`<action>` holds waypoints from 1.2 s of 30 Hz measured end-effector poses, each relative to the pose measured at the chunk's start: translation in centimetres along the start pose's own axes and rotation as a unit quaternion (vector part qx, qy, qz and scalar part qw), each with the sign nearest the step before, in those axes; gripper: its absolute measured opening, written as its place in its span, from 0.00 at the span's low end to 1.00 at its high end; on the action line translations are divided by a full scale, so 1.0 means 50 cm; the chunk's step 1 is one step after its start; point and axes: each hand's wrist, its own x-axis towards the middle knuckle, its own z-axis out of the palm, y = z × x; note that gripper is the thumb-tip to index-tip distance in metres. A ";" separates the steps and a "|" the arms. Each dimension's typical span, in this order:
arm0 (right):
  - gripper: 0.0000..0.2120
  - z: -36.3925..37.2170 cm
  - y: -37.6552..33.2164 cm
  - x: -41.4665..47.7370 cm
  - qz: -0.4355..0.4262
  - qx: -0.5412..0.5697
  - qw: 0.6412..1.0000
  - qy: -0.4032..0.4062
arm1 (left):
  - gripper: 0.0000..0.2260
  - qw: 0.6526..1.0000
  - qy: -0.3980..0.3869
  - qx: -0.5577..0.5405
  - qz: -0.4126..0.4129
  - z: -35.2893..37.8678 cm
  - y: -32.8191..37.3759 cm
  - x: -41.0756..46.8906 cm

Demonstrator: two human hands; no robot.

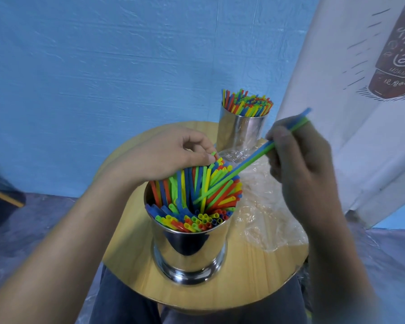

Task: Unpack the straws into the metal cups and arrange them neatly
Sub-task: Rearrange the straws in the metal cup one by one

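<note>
My left grip [173, 153] rests on top of the straws [197, 195] in the near metal cup [189, 249]. Its fingers are curled and the thumb pinches a few straw tips at the far rim. My right grip [299, 164] is closed round two loose straws [255, 155], one blue and one green, pinched near their upper ends. They slant down to the left, with their lower ends among the straws in the near cup. That cup stands at the front of the round wooden worktop [243, 284], packed with red, yellow, green and blue straws. The far metal cup [241, 132], also full, stands at the back edge. A crumpled clear plastic wrapper [267, 206] lies between and to the right of them.
</note>
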 end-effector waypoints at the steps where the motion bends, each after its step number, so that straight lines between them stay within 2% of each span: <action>1: 0.09 0.007 0.002 -0.001 0.001 -0.030 0.999 -0.035 | 0.03 1.000 0.006 0.002 -0.002 0.002 0.000 0.001; 3: 0.13 0.021 0.007 -0.003 -0.003 -0.080 0.993 -0.083 | 0.03 1.000 0.019 0.006 -0.009 0.003 0.000 0.001; 5: 0.18 0.027 0.013 -0.005 -0.006 -0.100 0.990 -0.097 | 0.03 0.999 0.034 0.010 -0.017 0.003 -0.002 0.001; 10: 0.09 0.035 0.023 -0.005 -0.001 -0.088 0.994 -0.065 | 0.04 0.996 0.075 0.026 -0.028 0.006 -0.009 0.002; 12: 0.09 0.037 0.027 -0.003 -0.004 -0.092 0.994 -0.051 | 0.07 0.995 0.093 0.033 -0.033 0.008 -0.011 0.002; 15: 0.12 0.040 0.029 -0.003 0.001 -0.116 0.991 -0.072 | 0.06 0.991 0.114 0.048 -0.043 0.012 -0.012 0.002; 19: 0.04 0.050 0.032 -0.011 -0.006 -0.162 0.982 -0.096 | 0.04 0.989 0.123 0.051 -0.056 0.017 -0.006 -0.005; 21: 0.12 0.051 0.031 -0.008 -0.018 -0.170 0.983 -0.070 | 0.04 0.990 0.118 0.044 -0.056 0.016 -0.005 -0.008; 23: 0.14 0.049 0.034 -0.004 -0.033 -0.190 0.979 -0.061 | 0.04 0.991 0.114 0.037 -0.052 0.015 -0.003 -0.010; 29: 0.03 0.052 0.044 -0.012 -0.001 -0.171 0.983 -0.063 | 0.04 0.992 0.118 0.012 -0.033 0.010 0.000 -0.012; 31: 0.06 0.050 0.044 -0.011 0.000 -0.190 0.979 -0.080 | 0.04 0.993 0.119 0.006 -0.024 0.008 0.001 -0.014; 34: 0.15 0.046 0.046 -0.012 0.001 -0.178 0.980 -0.094 | 0.04 0.993 0.116 -0.018 0.005 0.006 0.007 -0.019; 36: 0.15 0.046 0.047 -0.014 0.005 -0.160 0.982 -0.101 | 0.04 0.992 0.114 -0.035 0.028 0.006 0.012 -0.021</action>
